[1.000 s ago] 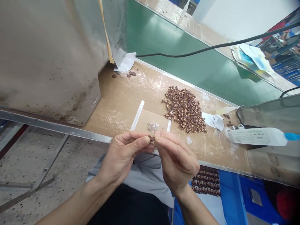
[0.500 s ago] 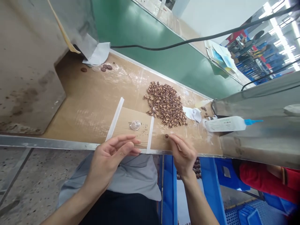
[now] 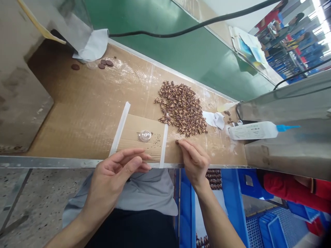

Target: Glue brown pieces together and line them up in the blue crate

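Note:
My right hand (image 3: 194, 159) pinches a small dark brown round part (image 3: 177, 142) between thumb and fingertips, just above the bench near its front edge. My left hand (image 3: 121, 168) hovers over the front edge with loosely curved fingers, the thumb apart from them and nothing visible in between. Beyond the right hand lies a heap of small brown and copper-coloured parts (image 3: 182, 108). On a cardboard sheet (image 3: 131, 124) in front of the left hand sits a shiny clear round piece (image 3: 144, 136). Tiny dark specks (image 3: 157, 139) are scattered beside it.
White tape strips (image 3: 120, 129) edge the cardboard. A squeeze bottle with a blue nozzle (image 3: 254, 131) lies to the right, by a crumpled white cloth (image 3: 216, 119). Brown discs (image 3: 102, 65) lie at the back left. Blue crates (image 3: 234, 203) stand below the bench, near a person's red sleeve (image 3: 287, 194).
My right hand has shifted slightly left and up with the brown part still pinched. My left hand keeps about the same pose. The camera view has turned a little.

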Tool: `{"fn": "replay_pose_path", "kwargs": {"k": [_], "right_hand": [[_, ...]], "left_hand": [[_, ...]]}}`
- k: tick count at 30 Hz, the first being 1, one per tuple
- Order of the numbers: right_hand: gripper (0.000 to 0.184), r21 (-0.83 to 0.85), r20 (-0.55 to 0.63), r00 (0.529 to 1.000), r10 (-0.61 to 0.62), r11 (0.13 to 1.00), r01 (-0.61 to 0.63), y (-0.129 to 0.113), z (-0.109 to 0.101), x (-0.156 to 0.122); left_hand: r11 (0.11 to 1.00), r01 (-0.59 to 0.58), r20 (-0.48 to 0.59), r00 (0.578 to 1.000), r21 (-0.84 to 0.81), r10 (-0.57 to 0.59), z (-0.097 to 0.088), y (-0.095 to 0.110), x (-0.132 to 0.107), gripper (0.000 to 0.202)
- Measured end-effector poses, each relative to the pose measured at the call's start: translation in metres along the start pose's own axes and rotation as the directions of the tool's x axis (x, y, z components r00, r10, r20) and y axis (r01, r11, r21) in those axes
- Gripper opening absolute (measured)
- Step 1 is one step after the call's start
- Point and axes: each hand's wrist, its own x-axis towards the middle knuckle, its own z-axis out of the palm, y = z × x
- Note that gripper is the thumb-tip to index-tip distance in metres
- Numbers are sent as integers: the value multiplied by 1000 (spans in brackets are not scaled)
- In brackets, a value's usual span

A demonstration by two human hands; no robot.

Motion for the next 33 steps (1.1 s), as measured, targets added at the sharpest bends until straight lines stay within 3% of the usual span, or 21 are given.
{"fn": "replay_pose_path", "kwargs": {"k": [22, 25, 27, 30, 33], "right_hand": [[30, 8, -18, 999, -27, 1000, 27, 4, 6, -3], [38, 83, -95, 995, -19, 996, 27, -13, -3, -3], [44, 188, -152, 988, 26, 982, 3, -31, -14, -5], [46, 425, -136, 981, 134, 903, -65, -58, -31, -12], [43, 625, -81, 973, 218, 771, -121, -74, -43, -22]], "left_hand": [[1000, -2, -25, 1000, 25, 2, 5, 6, -1, 35], [989, 3, 24, 1000, 148, -7, 9, 9, -5, 32], [944, -43, 107, 994, 326, 8, 15, 15, -8, 25], [786, -303, 332, 934, 540, 131, 29, 27, -12, 11], [629, -567, 560, 793, 532, 240, 43, 38, -12, 1]]}}
